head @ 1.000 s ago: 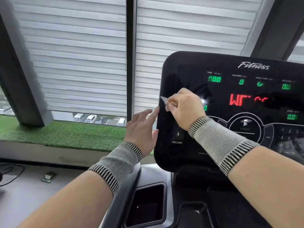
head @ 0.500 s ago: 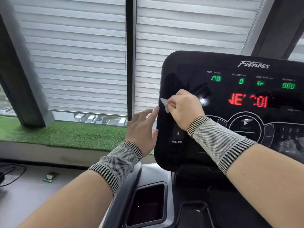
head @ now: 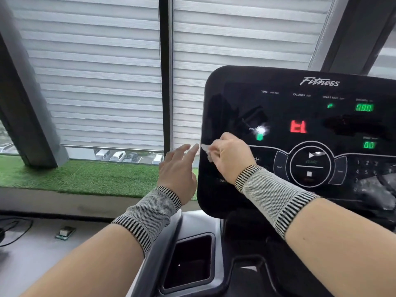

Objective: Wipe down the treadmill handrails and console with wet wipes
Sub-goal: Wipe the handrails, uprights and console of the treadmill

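Observation:
The black treadmill console [head: 300, 116] with lit green and red digits fills the right half of the view. My right hand [head: 230, 159] grips a small white wet wipe [head: 206, 150] and presses it against the console's left part, near its edge. My left hand [head: 177, 168] hovers beside the console's left edge with fingers straight and spread, the fingertips close to the edge; contact is unclear. Both wrists wear knitted striped bands. A dark grey handrail [head: 158, 251] curves down below my left wrist.
A recessed cup holder [head: 190, 262] sits in the grey deck below the console. Behind are white window blinds [head: 96, 71], a dark mullion [head: 165, 71] and a strip of green artificial turf [head: 75, 174]. Cables and a small device [head: 65, 232] lie on the floor at left.
My right hand with the wipe has slid slightly down along the console's left part. The display digits have changed. My left hand has stayed beside the edge.

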### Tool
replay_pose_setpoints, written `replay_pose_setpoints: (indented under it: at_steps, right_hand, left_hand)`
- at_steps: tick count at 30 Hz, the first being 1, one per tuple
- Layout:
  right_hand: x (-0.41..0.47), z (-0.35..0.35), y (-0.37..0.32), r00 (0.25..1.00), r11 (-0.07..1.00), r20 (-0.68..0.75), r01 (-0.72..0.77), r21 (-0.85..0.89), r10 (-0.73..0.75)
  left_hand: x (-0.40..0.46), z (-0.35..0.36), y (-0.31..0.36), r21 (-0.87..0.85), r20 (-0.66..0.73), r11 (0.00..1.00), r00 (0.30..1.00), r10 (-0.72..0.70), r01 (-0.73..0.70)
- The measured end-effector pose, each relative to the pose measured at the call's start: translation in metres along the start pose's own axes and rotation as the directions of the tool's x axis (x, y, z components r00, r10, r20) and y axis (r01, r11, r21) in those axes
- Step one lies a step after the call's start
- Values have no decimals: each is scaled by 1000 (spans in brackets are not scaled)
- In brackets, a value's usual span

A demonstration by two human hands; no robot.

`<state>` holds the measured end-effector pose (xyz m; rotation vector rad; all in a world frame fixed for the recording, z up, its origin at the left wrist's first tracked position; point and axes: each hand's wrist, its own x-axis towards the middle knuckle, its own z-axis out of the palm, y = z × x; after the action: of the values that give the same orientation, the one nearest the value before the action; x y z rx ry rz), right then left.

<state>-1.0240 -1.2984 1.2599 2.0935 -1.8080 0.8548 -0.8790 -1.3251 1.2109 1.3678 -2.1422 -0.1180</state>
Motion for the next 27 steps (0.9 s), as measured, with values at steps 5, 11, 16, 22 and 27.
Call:
replay_pose_setpoints:
  at_steps: [5, 11, 16, 22, 27]
  right_hand:
    - [-33, 19, -14, 934, 994, 355, 77, -77, -45]
    - [-50, -4, -14, 957, 831, 116, -290, 474, 267]
    - [-73, -12, -3, 881, 613, 109, -404, 679, 460]
    - [-95, -46, 22, 811, 309, 187, -409, 859, 554]
    - [-119, -76, 54, 848, 361, 171, -385, 849, 501]
  left_hand:
    - [-8, -7, 2, -128, -95, 992, 995, -30, 18]
    - [-23, -14, 22, -529, -76, 848, 997, -29, -16]
    - [-27, -15, 48, -574, -44, 819, 998, -39, 7]
    - [-38, -21, 81, -786, 52, 581, 959, -277, 210]
    - [-54, -13, 126, -833, 99, 487, 937, -336, 263]
